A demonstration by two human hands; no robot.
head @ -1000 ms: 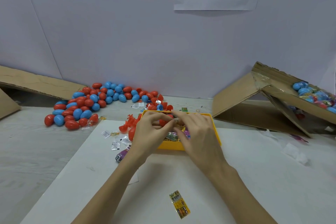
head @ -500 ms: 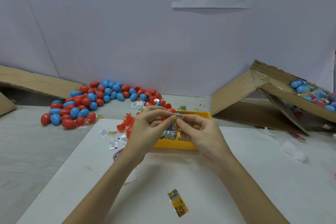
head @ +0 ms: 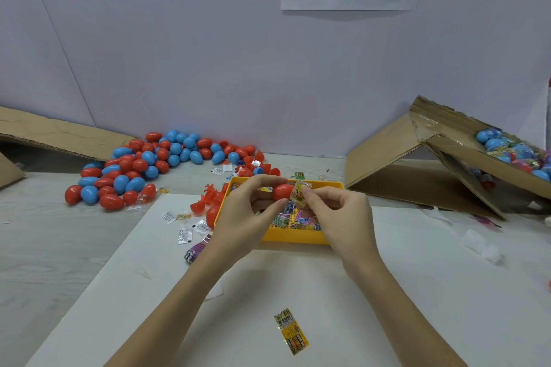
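Observation:
My left hand (head: 246, 211) grips a red plastic egg (head: 281, 191) between thumb and fingers, above the yellow tray (head: 293, 237). My right hand (head: 340, 217) pinches a small printed film sleeve (head: 299, 197) against the egg's right end. The tray holds several more printed sleeves (head: 293, 219). Both hands hover over the tray, above a white board (head: 417, 292).
A heap of red and blue eggs (head: 143, 168) lies at the back left, beside a flat cardboard piece (head: 56, 135). A tilted cardboard box (head: 447, 158) with wrapped eggs (head: 515, 152) stands at the right. A loose sleeve (head: 292, 331) and small packets (head: 185, 229) lie on the board.
Both hands have risen from the tray. The red egg, hidden before, now shows in my left hand with the sleeve at its right end.

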